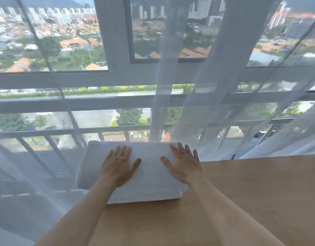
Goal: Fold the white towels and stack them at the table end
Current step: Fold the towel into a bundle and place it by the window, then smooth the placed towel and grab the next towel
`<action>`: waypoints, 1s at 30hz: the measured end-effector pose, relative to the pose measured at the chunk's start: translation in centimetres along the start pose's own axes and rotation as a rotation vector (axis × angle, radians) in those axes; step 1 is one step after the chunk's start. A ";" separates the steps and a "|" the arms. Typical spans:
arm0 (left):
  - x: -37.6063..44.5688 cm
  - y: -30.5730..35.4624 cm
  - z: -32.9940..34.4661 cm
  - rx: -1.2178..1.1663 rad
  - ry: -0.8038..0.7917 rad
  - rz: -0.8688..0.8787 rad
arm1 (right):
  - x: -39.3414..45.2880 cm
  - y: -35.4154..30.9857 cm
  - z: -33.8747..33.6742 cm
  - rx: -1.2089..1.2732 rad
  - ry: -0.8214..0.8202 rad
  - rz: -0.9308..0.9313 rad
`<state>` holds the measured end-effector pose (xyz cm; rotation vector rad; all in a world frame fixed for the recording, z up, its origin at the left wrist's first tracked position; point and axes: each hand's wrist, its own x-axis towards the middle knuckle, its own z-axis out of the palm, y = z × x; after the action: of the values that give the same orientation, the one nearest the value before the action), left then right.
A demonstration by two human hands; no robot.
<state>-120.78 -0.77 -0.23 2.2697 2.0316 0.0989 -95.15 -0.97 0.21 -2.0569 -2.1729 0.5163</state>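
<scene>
- Pressing flat: left hand (pixel 117 166) + right hand (pixel 184 165), fingers straight and spread, palms on top of towel stack (pixel 149 176), gripping nothing; prob. squaring/flattening the layers.
- Stack sits at table (pixel 250 201) far-left corner, left side overhanging edge; tip risk.
- Sheer curtain (pixel 197 112) just behind; free tabletop to the right.

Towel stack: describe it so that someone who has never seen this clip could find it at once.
Start at the wooden table in front of the big window. At its far left corner, beside the sheer curtain, lies the towel stack. It is the only thick white folded bundle, and both hands, left and right, lie flat on it.
</scene>
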 end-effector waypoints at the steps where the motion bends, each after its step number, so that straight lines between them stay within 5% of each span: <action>1: 0.0 1.7 0.1 0.005 0.033 0.037 | -0.6 0.7 -0.2 0.023 0.019 0.015; 9: -2.4 17.7 -0.7 -0.035 0.048 0.333 | -7.1 10.5 -3.5 0.099 0.105 0.127; 22: -8.3 51.5 4.5 -0.118 -0.134 0.486 | -24.7 41.0 -10.3 0.130 0.149 0.325; 30: -8.5 66.2 6.5 -0.120 -0.182 0.538 | -27.6 55.0 -14.4 0.152 0.148 0.434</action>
<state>-55.66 -16.58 0.93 2.5696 1.2549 0.0465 -36.35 -24.16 0.69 -2.3964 -1.5561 0.5278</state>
